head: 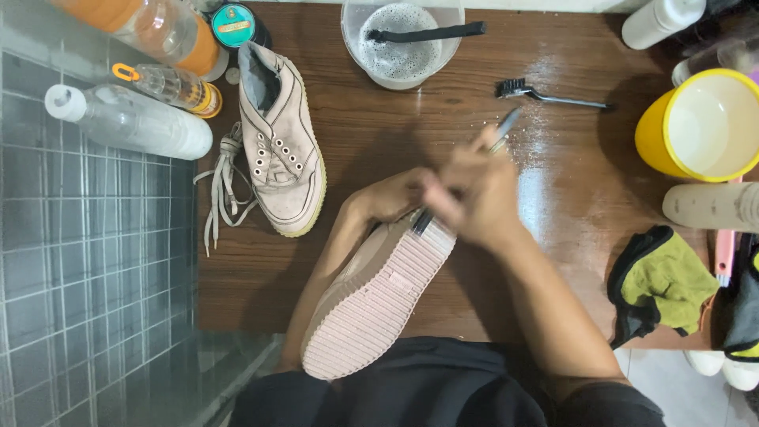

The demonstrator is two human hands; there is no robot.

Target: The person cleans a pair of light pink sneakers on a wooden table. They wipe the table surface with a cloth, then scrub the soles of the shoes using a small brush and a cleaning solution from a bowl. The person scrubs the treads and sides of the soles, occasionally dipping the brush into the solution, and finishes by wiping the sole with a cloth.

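I see my left hand [395, 194] gripping the sole-up pink shoe [379, 296] at six o'clock, my right hand [474, 190] closed on a brush [506, 126]. The unlaced second shoe [278, 142] at ten o'clock looks grimy, probably undone.

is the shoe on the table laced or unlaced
Unlaced. The shoe lying on the table shows bare eyelets, and the laces lie in a loose pile beside it.

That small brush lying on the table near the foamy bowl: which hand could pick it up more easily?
Probably the right hand: it is closer to the small brush, though it already holds a brush. The left hand grips the upturned shoe.
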